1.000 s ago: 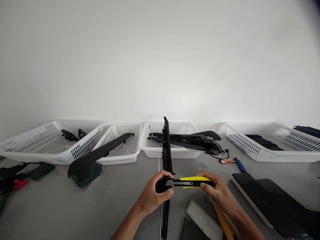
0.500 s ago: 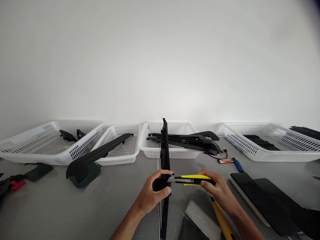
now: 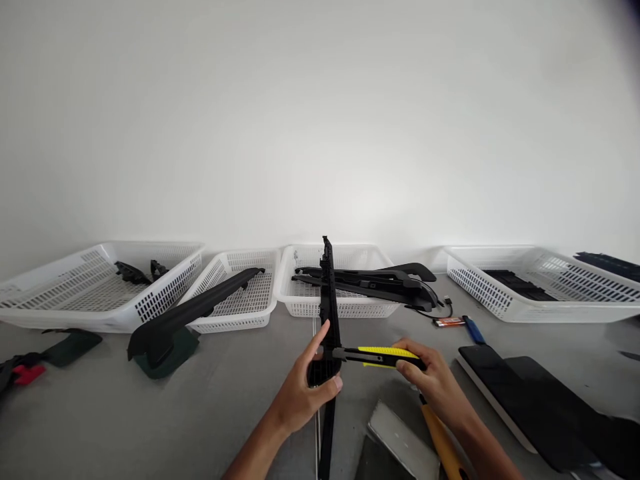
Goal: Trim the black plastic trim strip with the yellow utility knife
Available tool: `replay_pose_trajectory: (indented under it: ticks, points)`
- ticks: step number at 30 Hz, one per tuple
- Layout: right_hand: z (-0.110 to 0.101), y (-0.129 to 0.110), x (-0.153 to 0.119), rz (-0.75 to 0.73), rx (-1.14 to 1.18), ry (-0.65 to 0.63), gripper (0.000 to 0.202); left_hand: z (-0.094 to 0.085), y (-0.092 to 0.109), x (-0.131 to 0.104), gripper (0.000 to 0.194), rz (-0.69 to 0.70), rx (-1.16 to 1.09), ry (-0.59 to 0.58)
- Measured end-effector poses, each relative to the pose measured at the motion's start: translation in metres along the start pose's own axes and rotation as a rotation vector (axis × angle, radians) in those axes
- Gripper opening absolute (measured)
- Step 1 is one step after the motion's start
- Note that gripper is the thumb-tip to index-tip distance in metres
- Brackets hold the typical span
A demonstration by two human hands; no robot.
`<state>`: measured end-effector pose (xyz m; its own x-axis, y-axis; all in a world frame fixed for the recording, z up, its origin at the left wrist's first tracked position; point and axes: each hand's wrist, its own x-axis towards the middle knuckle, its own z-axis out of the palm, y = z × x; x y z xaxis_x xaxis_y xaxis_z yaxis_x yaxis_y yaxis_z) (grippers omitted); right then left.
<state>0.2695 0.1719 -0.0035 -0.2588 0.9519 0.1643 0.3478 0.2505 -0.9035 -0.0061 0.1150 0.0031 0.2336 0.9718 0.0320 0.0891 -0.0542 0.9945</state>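
Observation:
My left hand (image 3: 300, 393) grips a long black plastic trim strip (image 3: 329, 293) near its lower part, with the thumb across the front and the index finger raised along it. My right hand (image 3: 433, 377) is closed around a yellow and black utility knife (image 3: 387, 357). The knife's blade lies across the strip between my left thumb and index finger. Below the knife, a grey block (image 3: 400, 437) and a tool with an orange handle (image 3: 443, 440) rest on the table; my right forearm partly covers the tool.
White baskets (image 3: 345, 308) line the wall, several holding black plastic parts. A long black trim piece (image 3: 195, 307) leans over one basket's edge. Dark flat panels (image 3: 540, 407) lie at right, a blue-handled item (image 3: 474, 330) behind them. A red piece (image 3: 29, 375) is at far left.
The knife blade has moved left and slightly up, from the strip's edge to across it. My left index finger has lifted off the strip's edge and now points upward.

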Motion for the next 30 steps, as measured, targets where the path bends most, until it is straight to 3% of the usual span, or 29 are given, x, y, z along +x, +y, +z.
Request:
replay_pose_trajectory:
  ticks: [7, 15, 20, 24, 30]
  points:
    - [0.001, 0.002, 0.0, 0.022, 0.003, 0.113, 0.043, -0.003, -0.006, 0.001, 0.087, -0.023, -0.035, 0.039]
    - [0.0, 0.005, 0.002, 0.041, 0.081, 0.018, 0.039, -0.002, -0.013, 0.002, 0.085, 0.0, -0.047, 0.052]
    - [0.003, 0.008, 0.003, 0.091, 0.101, 0.048, 0.041, -0.003, -0.012, 0.002, 0.085, -0.002, 0.039, 0.048]
    - [0.006, 0.015, 0.004, 0.086, 0.174, -0.011, 0.04, -0.004, -0.011, 0.001, 0.084, 0.006, 0.095, 0.061]
    - [0.006, 0.018, 0.004, 0.1, 0.211, 0.054, 0.043, -0.002, -0.012, 0.0, 0.082, -0.02, 0.086, 0.076]
